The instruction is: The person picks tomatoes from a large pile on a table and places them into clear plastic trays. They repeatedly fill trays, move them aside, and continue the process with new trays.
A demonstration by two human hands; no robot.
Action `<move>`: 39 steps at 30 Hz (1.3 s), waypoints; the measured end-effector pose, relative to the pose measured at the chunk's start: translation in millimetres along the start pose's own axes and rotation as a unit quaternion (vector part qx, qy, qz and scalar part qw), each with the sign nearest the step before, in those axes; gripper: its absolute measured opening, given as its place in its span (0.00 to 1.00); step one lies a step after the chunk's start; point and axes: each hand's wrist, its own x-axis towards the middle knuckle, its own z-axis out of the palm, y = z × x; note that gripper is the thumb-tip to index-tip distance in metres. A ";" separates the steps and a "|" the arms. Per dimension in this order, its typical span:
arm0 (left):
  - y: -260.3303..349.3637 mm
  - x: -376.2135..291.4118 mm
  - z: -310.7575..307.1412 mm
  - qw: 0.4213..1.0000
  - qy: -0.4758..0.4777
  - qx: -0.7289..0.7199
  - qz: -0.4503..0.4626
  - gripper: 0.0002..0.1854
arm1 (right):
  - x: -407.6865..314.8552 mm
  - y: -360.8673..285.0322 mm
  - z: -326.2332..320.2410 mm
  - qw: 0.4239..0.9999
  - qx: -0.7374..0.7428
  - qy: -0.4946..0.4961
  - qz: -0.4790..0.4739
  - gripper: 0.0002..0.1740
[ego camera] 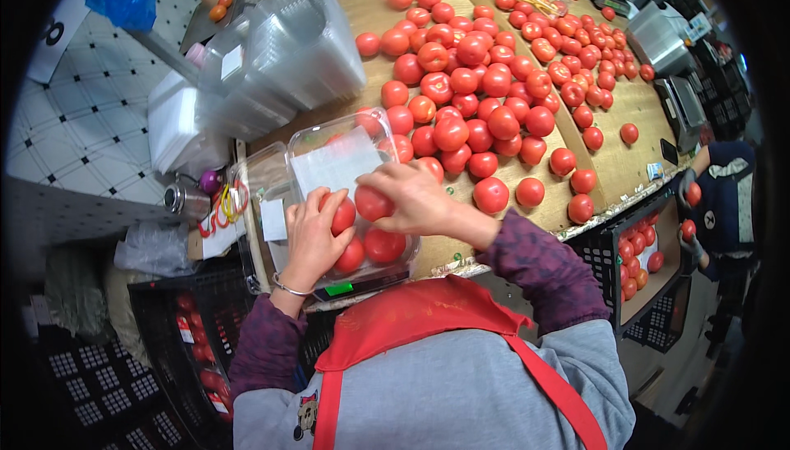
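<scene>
A clear plastic clamshell box (407, 258) sits before me with its lid raised, on a scale (370, 283) showing a lit green display. Two tomatoes rest in the near part of the box, one (384, 245) to the right and another (350, 257) beside my left hand's thumb. My left hand (313, 237) curls its fingers over a tomato (339, 213) at the box's left side. In my right hand (410, 198) is another tomato (374, 203), gripped above the box. A white paper sheet (336, 163) lies toward the box's far side.
Loose tomatoes (469, 104) cover much of the wooden table (444, 249). Stacked clear boxes (296, 48) stand at the far left. A steel flask (185, 201) is left of the scale. Black crates flank me; at the right one (595, 265), a gloved co-worker (725, 203) holds tomatoes.
</scene>
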 end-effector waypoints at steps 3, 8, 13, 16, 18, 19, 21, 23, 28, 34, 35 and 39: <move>-4.0 3.2 9.8 0.998 -0.041 0.055 0.009 0.32 | 7.7 8.1 31.8 0.990 -0.121 -0.068 -0.026 0.30; 0.0 3.4 8.0 0.996 -0.064 0.048 -0.035 0.33 | 16.2 14.3 13.5 0.999 -0.004 -0.009 -0.037 0.21; -0.7 2.6 8.2 0.993 -0.088 0.024 -0.071 0.34 | 34.3 93.6 -34.9 0.983 -0.047 0.144 0.104 0.21; 3.4 6.0 1.2 0.992 -0.105 0.013 -0.067 0.36 | 42.4 143.4 -40.5 0.969 -0.082 0.067 0.223 0.21; 10.0 12.2 -7.2 0.992 -0.103 0.007 -0.071 0.37 | 54.0 158.1 -44.3 0.964 -0.089 0.010 0.250 0.20; 14.3 15.8 -11.8 0.994 -0.087 -0.003 -0.068 0.37 | 61.7 161.8 -42.9 0.962 -0.096 -0.017 0.256 0.19; 20.3 22.6 -18.9 0.996 -0.056 -0.022 -0.062 0.36 | 82.7 166.0 -34.6 0.956 -0.109 -0.073 0.264 0.19; 23.3 28.4 -23.1 0.996 -0.044 -0.047 -0.055 0.34 | 95.0 181.9 -22.1 0.949 -0.150 -0.138 0.239 0.18; 30.0 35.8 -34.0 0.995 0.011 -0.089 -0.031 0.29 | 109.9 218.0 -5.5 0.940 -0.209 -0.210 0.169 0.28; 18.7 46.0 -39.5 0.819 0.033 -0.540 -0.191 0.34 | 122.2 158.6 -83.0 0.975 0.104 -0.081 0.176 0.32; 15.7 51.6 -38.5 0.743 0.029 -0.632 -0.219 0.36 | 122.6 126.4 -97.8 0.960 0.215 -0.102 0.145 0.32; 20.8 77.5 -32.0 0.506 -0.006 -0.841 -0.189 0.44 | 146.0 87.6 -98.4 0.864 0.448 -0.196 0.120 0.22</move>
